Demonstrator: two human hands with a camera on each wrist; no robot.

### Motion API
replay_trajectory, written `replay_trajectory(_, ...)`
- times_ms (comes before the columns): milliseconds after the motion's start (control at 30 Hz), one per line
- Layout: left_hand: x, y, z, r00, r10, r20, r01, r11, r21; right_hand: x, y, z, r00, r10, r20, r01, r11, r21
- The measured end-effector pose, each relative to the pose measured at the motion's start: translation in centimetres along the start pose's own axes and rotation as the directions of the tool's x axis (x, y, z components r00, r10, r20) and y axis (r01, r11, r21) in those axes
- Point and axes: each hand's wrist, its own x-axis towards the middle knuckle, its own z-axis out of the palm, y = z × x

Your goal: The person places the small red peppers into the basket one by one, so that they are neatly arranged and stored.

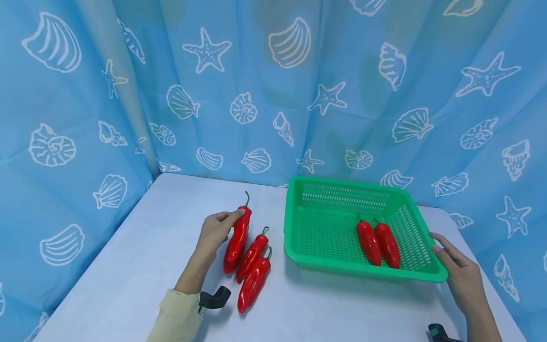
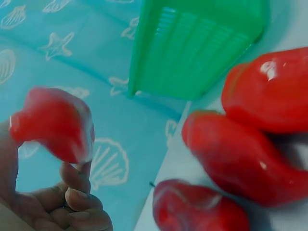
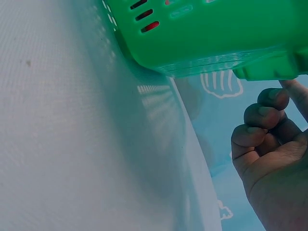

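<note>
While my right hand (image 1: 463, 273) pinches the basket (image 1: 333, 264) by its rim, my left hand (image 1: 215, 232) grips a red pepper (image 2: 55, 125) to the basket's left — a pick-up, I judge — and the next move calls for lifting clear, then carrying rightward.

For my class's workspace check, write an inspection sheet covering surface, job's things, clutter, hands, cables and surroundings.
Surface: white table; a small dark speck shows in the right wrist view.
Job's things: green basket with two red peppers inside; one held pepper; three loose peppers bunched on the table, left of the basket.
Clutter: nothing seen.
Left hand: pinches the held pepper; black device at the wrist.
Right hand: grips the basket's right rim.
Cables: nothing seen.
Surroundings: blue curtain with white shell and starfish prints, behind the table and to both sides.
</note>
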Motion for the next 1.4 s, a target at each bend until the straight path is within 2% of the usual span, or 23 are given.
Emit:
replay_trajectory(133, -0.2, 0.9, 0.7, 0.999, -0.002, 0.038, 0.002, 1.0, 0.008, 0.0, 0.2, 0.1, 1.0, 0.016, 0.007, -0.016, 1.0, 0.005)
replay_trajectory(200, -0.3, 1.6, 1.0, 0.998, 0.001, 0.058, -0.001, 1.0, 0.0, 0.1, 0.3, 0.1, 1.0, 0.02, 0.005, -0.02, 1.0, -0.024)
replay_trajectory(400, -0.7, 4.0, 2.0, 0.99, 0.044, 0.131, -0.04, 0.999, -0.027, 0.3, 0.4, 0.0, 1.0, 0.009, -0.014, -0.01, 0.997, -0.072)
replay_trajectory(600, -0.6, 5.8, 3.8, 0.99, 0.037, 0.134, -0.035, 0.999, -0.017, 0.4, 0.4, -0.3, 1.0, -0.016, -0.003, 0.016, 0.999, -0.03)
replay_trajectory(700, -0.4, 6.5, 4.6, 0.987, 0.033, 0.16, -0.031, 0.999, -0.016, 0.3, 0.2, -0.2, 1.0, -0.008, 0.001, 0.008, 0.999, -0.036)
replay_trajectory(833, -0.2, 7.4, 5.3, 0.979, 0.051, 0.199, -0.05, 0.999, -0.009, 0.1, 0.1, 0.0, 1.0, 0.008, -0.006, -0.008, 0.999, -0.05)
replay_trajectory(1000, 0.1, 8.2, 5.7, 0.975, 0.06, 0.214, -0.059, 0.998, -0.012, 0.2, 0.0, 0.0, 1.0, 0.0, -0.003, -0.001, 0.999, -0.047)
replay_trajectory(1200, 0.4, 9.0, 6.5, 0.969, 0.049, 0.243, -0.05, 0.999, -0.003, 0.4, 0.0, 0.0, 1.0, 0.023, -0.011, -0.024, 0.993, -0.112)
replay_trajectory(1400, 0.7, 9.9, 7.3, 0.967, 0.059, 0.249, -0.065, 0.998, 0.015, 0.2, 0.2, 0.1, 1.0, 0.007, -0.006, -0.007, 0.999, -0.049)
